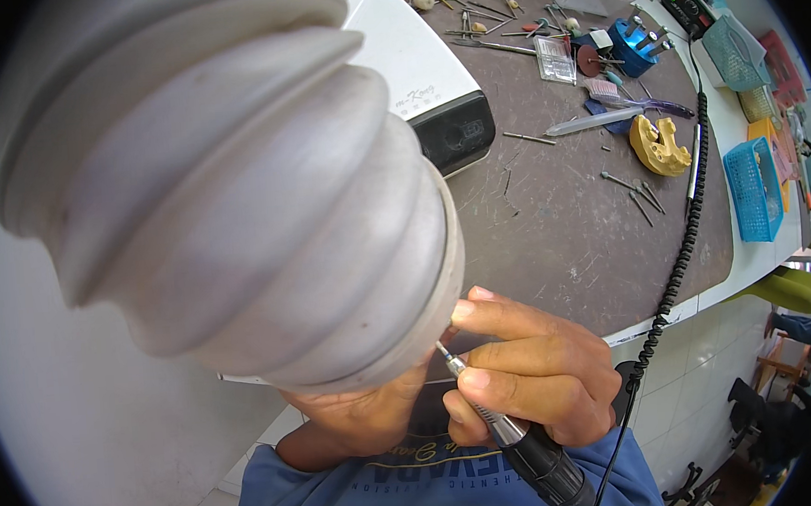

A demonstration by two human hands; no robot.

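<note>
My right hand (550,365) is closed around a rotary handpiece (541,464) with a black body and a silver nose. Its thin bur tip points up and left, toward my left hand (365,416). That hand is close beside the tip, but a large ribbed grey-white hose (261,197) covers its fingers. Whatever it may hold is hidden behind the hose rim. From the handpiece's lower end a black coiled cord (679,267) runs up along the right side of the bench.
A white machine (411,60) with a black front panel stands behind the hose. On the brown mat (565,242) lie a yellow dental cast (659,146), several loose burs (646,194), a toothbrush (634,96) and a blue bur holder (634,47). A blue basket (754,191) stands at right.
</note>
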